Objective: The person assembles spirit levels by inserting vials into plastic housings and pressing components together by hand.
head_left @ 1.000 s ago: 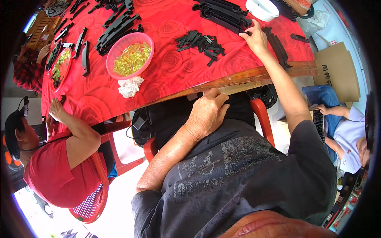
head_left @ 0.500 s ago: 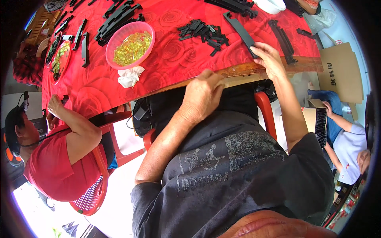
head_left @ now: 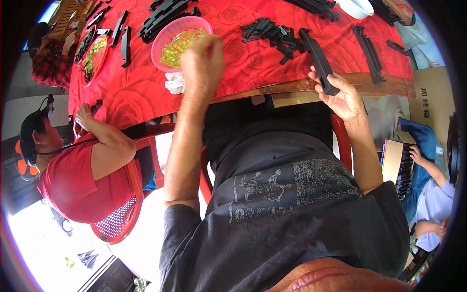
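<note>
My right hand (head_left: pixel 344 100) grips the near end of a long black plastic bar (head_left: pixel 317 61), which it holds at a slant by the table's front edge. My left hand (head_left: pixel 202 63) is over the right rim of a pink bowl (head_left: pixel 156 54) full of small clear yellow pieces (head_left: pixel 176 50). Its fingers point away from me and are blurred, so whether they hold a piece is hidden. A crumpled white tissue (head_left: pixel 175 83) lies beside the bowl, below this hand. Between my hands, farther back, sits a pile of small black parts (head_left: pixel 272 35).
More black bars (head_left: pixel 170 17) are stacked behind the bowl, and others (head_left: pixel 369 53) lie at the right. A white bowl (head_left: pixel 357 7) stands far right on the red tablecloth (head_left: pixel 238 63). A person in red (head_left: pixel 92 170) sits at my left; another (head_left: pixel 430 194) is at the right beside cardboard boxes.
My left hand has moved from the table's front edge leftward and away from me to the pink bowl. My right hand has drawn the black bar nearer, its grip now round the near end.
</note>
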`<act>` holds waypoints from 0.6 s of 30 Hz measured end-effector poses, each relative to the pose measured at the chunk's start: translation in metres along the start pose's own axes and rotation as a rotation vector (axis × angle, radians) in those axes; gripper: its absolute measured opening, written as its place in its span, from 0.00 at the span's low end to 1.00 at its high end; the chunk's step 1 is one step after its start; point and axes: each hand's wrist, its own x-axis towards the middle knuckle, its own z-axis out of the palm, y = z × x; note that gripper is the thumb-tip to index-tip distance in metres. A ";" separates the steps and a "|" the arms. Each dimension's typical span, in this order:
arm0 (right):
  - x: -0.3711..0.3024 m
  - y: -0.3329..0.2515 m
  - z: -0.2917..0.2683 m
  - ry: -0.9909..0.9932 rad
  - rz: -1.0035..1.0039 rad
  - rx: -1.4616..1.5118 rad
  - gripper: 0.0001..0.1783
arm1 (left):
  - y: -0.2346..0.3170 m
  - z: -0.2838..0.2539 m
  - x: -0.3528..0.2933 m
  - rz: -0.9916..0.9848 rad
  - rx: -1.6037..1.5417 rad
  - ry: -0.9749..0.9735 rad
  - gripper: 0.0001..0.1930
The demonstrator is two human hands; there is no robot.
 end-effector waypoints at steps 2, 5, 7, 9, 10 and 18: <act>0.001 0.006 0.000 0.010 -0.077 -0.169 0.21 | -0.030 -0.013 0.011 -0.116 0.094 0.051 0.05; -0.001 0.015 0.011 0.047 -0.164 -0.408 0.23 | -0.044 -0.035 0.022 -0.245 0.352 -0.142 0.08; -0.001 0.021 0.022 0.054 -0.185 -0.429 0.23 | -0.062 -0.038 0.026 -0.316 0.472 -0.326 0.11; 0.002 0.024 0.029 0.058 -0.205 -0.408 0.24 | -0.062 -0.035 0.032 -0.319 0.525 -0.378 0.11; 0.004 0.026 0.030 0.068 -0.211 -0.408 0.24 | -0.063 -0.033 0.035 -0.328 0.583 -0.424 0.12; 0.009 0.033 0.034 0.094 -0.289 -0.530 0.20 | -0.092 -0.036 0.054 -0.327 0.540 -0.631 0.13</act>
